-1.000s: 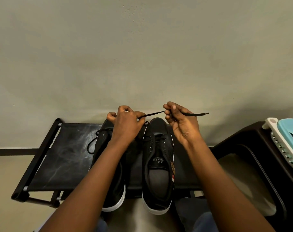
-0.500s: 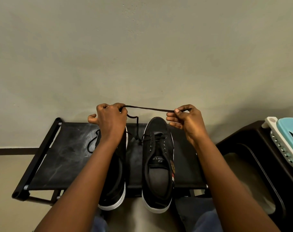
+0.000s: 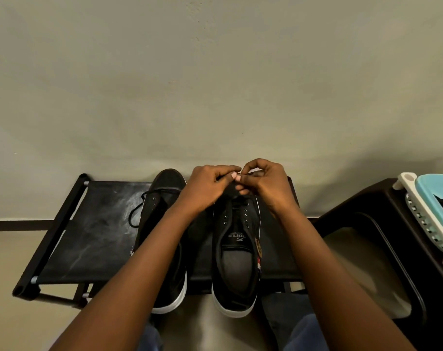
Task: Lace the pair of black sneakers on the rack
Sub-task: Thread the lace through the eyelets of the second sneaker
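Your left hand (image 3: 207, 186) and right hand (image 3: 264, 184) meet above the right sneaker (image 3: 237, 249) on the rack (image 3: 88, 229), fingers curled, seemingly pinching its lace. Next, thread the lace through another eyelet.

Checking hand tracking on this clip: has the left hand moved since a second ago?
Yes. The left hand has shifted right, off the left sneaker, and now meets the right hand over the right sneaker's toe.

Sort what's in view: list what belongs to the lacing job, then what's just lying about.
Job: right sneaker, left sneaker, its loose lace, rack, left hand, right hand.
Lying about: dark stool, blue-and-white basket.
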